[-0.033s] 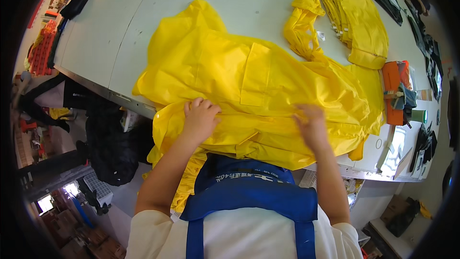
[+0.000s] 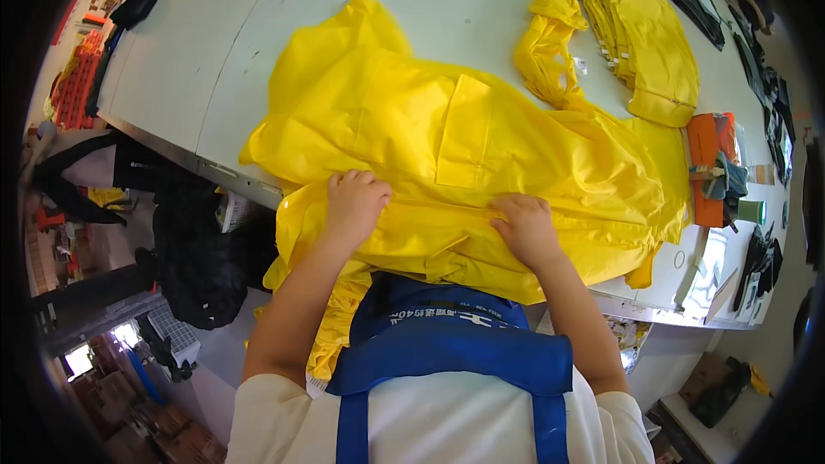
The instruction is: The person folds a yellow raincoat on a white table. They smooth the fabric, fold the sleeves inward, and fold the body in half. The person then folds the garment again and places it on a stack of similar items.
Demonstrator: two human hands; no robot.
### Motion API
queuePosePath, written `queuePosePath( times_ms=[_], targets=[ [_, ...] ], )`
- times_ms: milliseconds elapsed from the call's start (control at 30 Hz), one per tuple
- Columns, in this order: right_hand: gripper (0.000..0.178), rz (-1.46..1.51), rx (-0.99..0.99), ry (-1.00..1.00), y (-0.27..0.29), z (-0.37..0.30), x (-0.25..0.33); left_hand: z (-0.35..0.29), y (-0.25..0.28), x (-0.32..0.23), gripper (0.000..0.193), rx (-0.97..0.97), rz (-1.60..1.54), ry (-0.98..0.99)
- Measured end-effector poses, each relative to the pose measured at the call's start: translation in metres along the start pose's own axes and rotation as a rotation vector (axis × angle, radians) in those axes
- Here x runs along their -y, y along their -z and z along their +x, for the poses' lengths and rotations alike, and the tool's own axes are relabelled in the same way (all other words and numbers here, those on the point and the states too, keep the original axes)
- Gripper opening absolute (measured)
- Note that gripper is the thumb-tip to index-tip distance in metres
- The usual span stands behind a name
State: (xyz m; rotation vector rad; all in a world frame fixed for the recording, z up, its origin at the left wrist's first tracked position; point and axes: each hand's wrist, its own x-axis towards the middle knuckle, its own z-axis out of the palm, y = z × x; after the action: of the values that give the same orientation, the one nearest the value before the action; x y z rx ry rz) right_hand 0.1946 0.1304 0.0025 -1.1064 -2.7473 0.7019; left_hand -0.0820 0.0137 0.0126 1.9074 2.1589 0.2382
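Note:
A large yellow raincoat (image 2: 378, 112) lies spread across the pale table, with a rectangular pocket flap (image 2: 465, 133) on its upper part. Its front edge runs crosswise in a fold between my hands. My left hand (image 2: 355, 209) is bent over this fold near the left end, fingertips pressed into the cloth. On the same fold, farther right, my right hand (image 2: 527, 228) has its fingers curled and its thumb toward the left. The fingertips' undersides are hidden. The coat's lower part hangs over the near table edge against my blue apron (image 2: 447, 352).
A stack of folded yellow pieces (image 2: 640, 39) lies at the far right beside a bunched yellow piece (image 2: 550, 43). An orange box (image 2: 706, 167) and a green tin (image 2: 750, 210) stand at the right. A black bag (image 2: 198, 266) hangs below the table's left edge.
My right hand, blurred before, has moved left along the coat's fold and now rests on it. My left hand has barely shifted.

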Motion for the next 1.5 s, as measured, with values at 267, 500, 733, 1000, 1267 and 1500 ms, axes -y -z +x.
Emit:
queuePosePath(
  times_ms=[267, 500, 733, 1000, 1267, 1500],
  targets=[
    [0.018, 0.363, 0.203, -0.355, -0.036, 0.009, -0.016, 0.008, -0.029, 0.046, 0.004, 0.1, -0.198, 0.004],
    [0.019, 0.237, 0.279, -0.378, -0.032, 0.018, -0.007, 0.016, -0.044, 0.05, 0.011, 0.152, -0.204, 0.024],
    [0.02, 0.215, 0.362, -0.44, -0.038, 0.024, -0.013, 0.021, -0.044, 0.061, 0.012, 0.22, -0.281, 0.033],
    [0.023, 0.238, 0.234, -0.364, -0.023, 0.018, -0.04, -0.026, 0.032, 0.027, 0.021, -0.295, -0.112, 0.061],
    [0.014, 0.308, -0.069, 0.168, 0.008, 0.084, 0.099, -0.072, -0.023, 0.094, 0.023, -0.398, -1.217, 0.902],
    [0.041, 0.184, 0.322, 0.686, -0.051, 0.149, 0.201, -0.043, -0.003, 0.111, 0.046, -0.467, -1.878, 0.569]
  ],
)
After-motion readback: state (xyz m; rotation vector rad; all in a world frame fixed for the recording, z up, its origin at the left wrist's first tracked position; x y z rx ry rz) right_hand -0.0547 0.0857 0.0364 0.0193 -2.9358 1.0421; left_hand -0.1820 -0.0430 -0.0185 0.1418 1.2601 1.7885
